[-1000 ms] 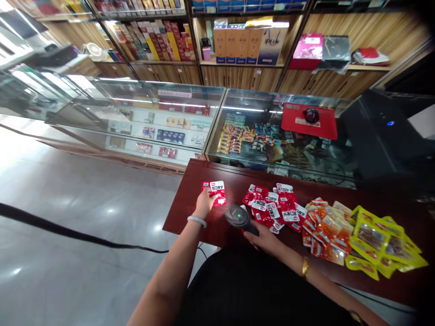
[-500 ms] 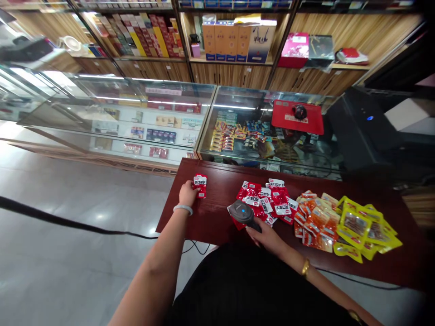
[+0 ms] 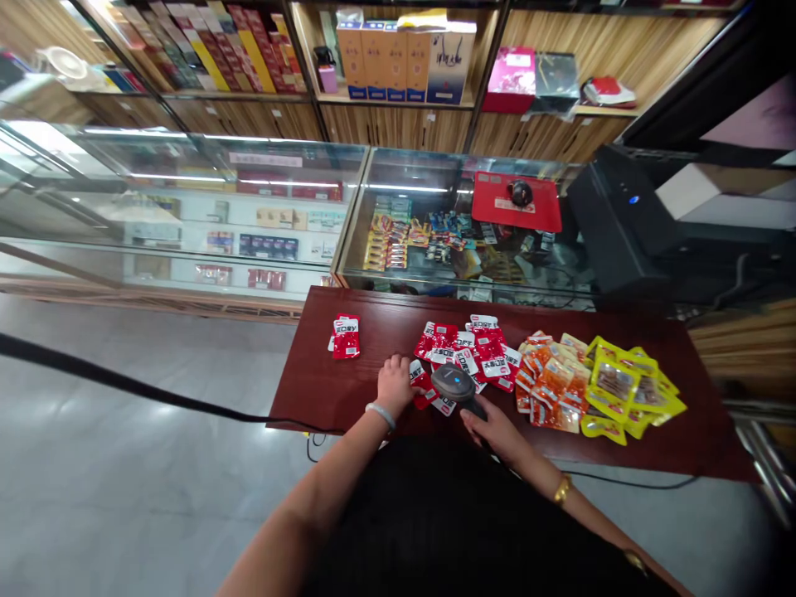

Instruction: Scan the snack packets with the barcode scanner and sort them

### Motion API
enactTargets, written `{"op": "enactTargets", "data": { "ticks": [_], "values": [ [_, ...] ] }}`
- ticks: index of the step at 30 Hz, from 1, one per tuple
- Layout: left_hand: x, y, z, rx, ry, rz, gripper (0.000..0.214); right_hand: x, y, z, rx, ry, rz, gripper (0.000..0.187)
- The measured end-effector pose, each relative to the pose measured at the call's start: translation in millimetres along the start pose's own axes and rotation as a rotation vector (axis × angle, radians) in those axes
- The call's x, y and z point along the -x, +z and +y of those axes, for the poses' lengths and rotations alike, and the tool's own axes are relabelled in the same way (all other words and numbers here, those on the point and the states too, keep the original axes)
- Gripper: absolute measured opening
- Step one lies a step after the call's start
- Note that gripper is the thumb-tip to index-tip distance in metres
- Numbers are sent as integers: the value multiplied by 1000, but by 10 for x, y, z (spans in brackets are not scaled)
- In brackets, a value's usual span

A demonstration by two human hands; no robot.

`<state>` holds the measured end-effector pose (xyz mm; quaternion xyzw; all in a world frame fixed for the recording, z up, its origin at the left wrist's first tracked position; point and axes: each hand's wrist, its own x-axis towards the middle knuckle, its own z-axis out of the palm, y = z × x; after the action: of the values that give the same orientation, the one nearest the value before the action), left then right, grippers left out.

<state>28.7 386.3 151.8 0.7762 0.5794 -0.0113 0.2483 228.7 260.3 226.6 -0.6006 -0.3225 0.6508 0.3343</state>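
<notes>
One hand, the right hand (image 3: 492, 425), wraps the scanner (image 3: 453, 382) while the left hand (image 3: 394, 384), loosely curled, its hold hidden from me, sits at the left edge of the red packets (image 3: 466, 359) on the table (image 3: 311, 373), where overlap could, I judge, make one pinch drag two.

Scanner (image 3: 453, 381): dark grey plastic, mostly matt, slight sheen on the head. Red packets (image 3: 488, 347): glossy film, crinkled, bright highlights. Orange packets (image 3: 555, 380): same shiny film, wrinkled. Yellow packets (image 3: 613, 388): glossy film, what look like clear windows. Tabletop (image 3: 329, 394): dark red-brown wood look, smooth, semi-gloss. Display case (image 3: 429, 162): clear glass, reflective. Cabinet doors (image 3: 404, 126): striped wood grain, low sheen. Floor (image 3: 149, 473): smooth, polished, glare spots. Bracelet (image 3: 563, 489): shiny gold-coloured metal look. Garment (image 3: 404, 514): matt black cloth.
</notes>
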Motion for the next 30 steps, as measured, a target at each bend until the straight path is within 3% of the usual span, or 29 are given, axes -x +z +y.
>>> {"op": "enactTargets", "data": {
  "ticks": [5,12,20,26,30],
  "values": [
    [-113,-100,-100,211,-202,-106,50,20,-31,106,36,1,-46,56],
    [-69,-269,-435,479,-301,10,44,-131,83,42,48,-33,-159,58],
    [29,-376,-821,525,-386,112,48,-341,266,-41,83,-29,-228,61],
    [-5,-603,-1294,489,-606,255,48,-415,324,-67,114,-33,-246,63],
    [-4,-723,-1362,280,-688,319,52,-423,338,-139,98,-37,-216,60]
  ]
}}
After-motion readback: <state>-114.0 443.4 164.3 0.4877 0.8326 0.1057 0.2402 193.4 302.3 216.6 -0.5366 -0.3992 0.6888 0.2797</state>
